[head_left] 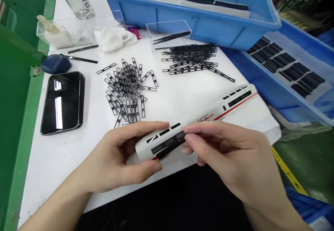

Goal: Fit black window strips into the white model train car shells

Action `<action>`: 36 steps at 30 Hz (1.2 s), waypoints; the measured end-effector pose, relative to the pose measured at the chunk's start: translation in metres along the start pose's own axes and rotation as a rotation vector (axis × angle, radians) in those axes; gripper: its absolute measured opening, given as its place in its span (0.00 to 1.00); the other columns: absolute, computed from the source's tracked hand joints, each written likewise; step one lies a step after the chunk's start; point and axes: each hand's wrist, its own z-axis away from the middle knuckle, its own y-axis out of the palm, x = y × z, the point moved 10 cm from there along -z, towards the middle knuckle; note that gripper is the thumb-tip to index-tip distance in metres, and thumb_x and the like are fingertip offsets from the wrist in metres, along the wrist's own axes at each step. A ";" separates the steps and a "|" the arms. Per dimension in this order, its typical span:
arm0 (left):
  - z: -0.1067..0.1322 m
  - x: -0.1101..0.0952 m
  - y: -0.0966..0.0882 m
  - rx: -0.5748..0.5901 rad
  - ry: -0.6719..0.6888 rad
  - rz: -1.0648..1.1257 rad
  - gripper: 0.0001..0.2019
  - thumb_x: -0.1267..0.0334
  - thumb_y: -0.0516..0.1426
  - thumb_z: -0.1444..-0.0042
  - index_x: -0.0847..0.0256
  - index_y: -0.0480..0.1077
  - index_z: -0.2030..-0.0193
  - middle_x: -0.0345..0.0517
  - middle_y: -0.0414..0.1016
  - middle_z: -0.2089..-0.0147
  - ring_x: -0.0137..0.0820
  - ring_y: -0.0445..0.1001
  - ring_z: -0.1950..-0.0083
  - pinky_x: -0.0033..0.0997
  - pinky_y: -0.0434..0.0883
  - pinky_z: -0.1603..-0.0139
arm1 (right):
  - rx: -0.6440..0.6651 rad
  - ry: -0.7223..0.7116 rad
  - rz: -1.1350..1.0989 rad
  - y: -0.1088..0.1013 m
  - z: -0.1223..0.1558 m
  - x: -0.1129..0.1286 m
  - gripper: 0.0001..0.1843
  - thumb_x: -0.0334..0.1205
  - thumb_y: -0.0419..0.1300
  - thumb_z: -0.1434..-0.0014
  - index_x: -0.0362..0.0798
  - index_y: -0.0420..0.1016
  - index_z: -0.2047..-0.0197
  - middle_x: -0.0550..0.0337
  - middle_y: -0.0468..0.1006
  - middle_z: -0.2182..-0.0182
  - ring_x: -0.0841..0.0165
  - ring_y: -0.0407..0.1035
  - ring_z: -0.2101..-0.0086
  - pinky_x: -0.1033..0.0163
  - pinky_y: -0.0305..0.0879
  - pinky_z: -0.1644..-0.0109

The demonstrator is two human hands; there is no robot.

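Note:
I hold a long white model train body [227,107] with a red stripe and dark windows over the near edge of the white table [65,154]. My left hand [122,158] is wrapped round its near end, thumb below, fingers on top. My right hand [229,154] pinches a thin black window strip [171,146] against the side of the body near that end. Two heaps of loose black strips lie beyond: one [127,90] in the middle, one [191,58] further right.
A black phone [62,102] lies at the left, a dark blue case [55,63] behind it. Clear boxes [64,32], a white cloth [113,37] and tweezers [171,37] sit at the back. Blue bins [208,22] with dark strips stand behind and at the right.

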 end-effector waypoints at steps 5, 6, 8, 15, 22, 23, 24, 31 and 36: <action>0.000 0.001 -0.001 -0.018 0.000 0.030 0.31 0.72 0.73 0.48 0.41 0.81 0.39 0.39 0.85 0.41 0.39 0.84 0.41 0.27 0.79 0.40 | -0.036 -0.090 -0.085 -0.019 -0.003 0.004 0.08 0.34 0.72 0.37 0.60 0.87 0.58 0.69 0.86 0.69 0.76 0.78 0.74 0.77 0.76 0.69; 0.000 0.001 -0.002 -0.025 0.003 0.021 0.30 0.72 0.73 0.48 0.42 0.81 0.39 0.40 0.85 0.40 0.40 0.84 0.41 0.27 0.79 0.40 | -0.084 -0.130 -0.060 -0.027 -0.003 0.011 0.09 0.34 0.71 0.36 0.61 0.87 0.57 0.68 0.86 0.67 0.75 0.79 0.71 0.75 0.77 0.67; -0.001 0.001 -0.004 -0.035 0.010 0.001 0.31 0.71 0.74 0.49 0.43 0.81 0.39 0.41 0.85 0.40 0.40 0.83 0.39 0.27 0.78 0.39 | -0.149 -0.235 0.035 -0.038 -0.006 0.029 0.09 0.35 0.70 0.34 0.61 0.88 0.56 0.66 0.86 0.62 0.72 0.79 0.65 0.71 0.79 0.61; -0.001 0.001 -0.005 -0.026 0.044 0.025 0.30 0.70 0.74 0.49 0.43 0.81 0.39 0.42 0.84 0.38 0.45 0.81 0.36 0.37 0.76 0.32 | 0.274 -0.611 0.094 0.009 -0.036 0.079 0.14 0.29 0.66 0.34 0.57 0.88 0.53 0.61 0.85 0.57 0.63 0.81 0.57 0.57 0.82 0.53; -0.002 0.000 0.000 0.014 0.083 0.108 0.33 0.73 0.72 0.47 0.44 0.78 0.35 0.45 0.81 0.34 0.51 0.77 0.32 0.47 0.74 0.29 | 0.604 -0.660 -0.045 0.041 -0.053 0.070 0.09 0.33 0.68 0.34 0.57 0.88 0.55 0.64 0.88 0.60 0.65 0.82 0.61 0.59 0.79 0.61; -0.003 0.000 0.000 0.020 0.088 0.104 0.33 0.73 0.72 0.46 0.44 0.78 0.35 0.45 0.81 0.35 0.51 0.77 0.32 0.48 0.74 0.29 | 0.627 -0.669 -0.047 0.044 -0.052 0.071 0.07 0.34 0.67 0.33 0.55 0.87 0.56 0.64 0.88 0.60 0.65 0.82 0.61 0.59 0.79 0.61; -0.003 0.000 0.001 0.026 0.091 0.102 0.33 0.74 0.71 0.46 0.44 0.78 0.35 0.46 0.81 0.35 0.51 0.77 0.32 0.47 0.75 0.30 | 0.647 -0.678 -0.041 0.047 -0.051 0.071 0.06 0.34 0.67 0.33 0.54 0.86 0.56 0.63 0.88 0.60 0.66 0.82 0.61 0.60 0.78 0.62; -0.006 -0.003 0.001 0.028 0.089 0.102 0.29 0.76 0.71 0.46 0.50 0.81 0.39 0.46 0.84 0.39 0.43 0.82 0.38 0.34 0.78 0.35 | 0.674 -0.830 0.012 0.060 -0.041 0.076 0.07 0.29 0.68 0.34 0.51 0.85 0.59 0.66 0.87 0.63 0.71 0.79 0.63 0.65 0.75 0.57; -0.007 -0.005 0.004 0.037 0.077 0.131 0.27 0.77 0.70 0.46 0.52 0.81 0.40 0.46 0.85 0.41 0.36 0.84 0.44 0.27 0.77 0.38 | 0.672 -0.846 0.090 0.066 -0.039 0.070 0.06 0.26 0.68 0.34 0.46 0.86 0.59 0.65 0.87 0.66 0.71 0.75 0.64 0.65 0.74 0.53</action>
